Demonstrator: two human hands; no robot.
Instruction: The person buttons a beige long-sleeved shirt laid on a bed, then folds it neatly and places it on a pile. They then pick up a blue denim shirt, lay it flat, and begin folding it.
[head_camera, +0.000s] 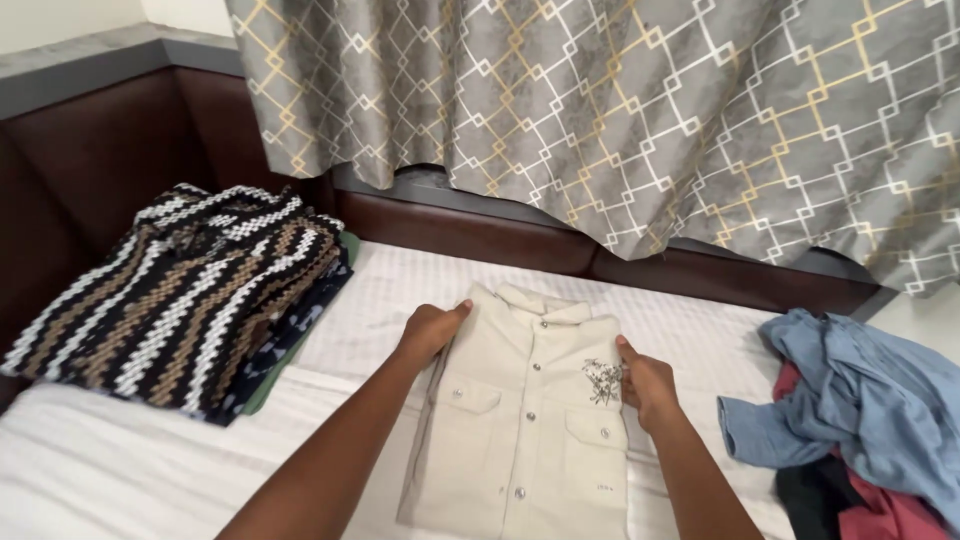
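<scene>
A folded cream shirt (530, 420) lies button-side up on the white bed (120, 470), pinched at both shoulder edges, left hand (430, 333) & right hand (648, 380) w/ fingers curled on cloth, apparently to square the fold, w/ a folded stack (180, 295) left, loose clothes (860, 410) right, curtain (620, 110) behind.

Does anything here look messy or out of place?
Yes: the blue garment and red one at the right lie in a crumpled heap, unlike the folded cream shirt both hands hold and the neat stack at the left.
</scene>
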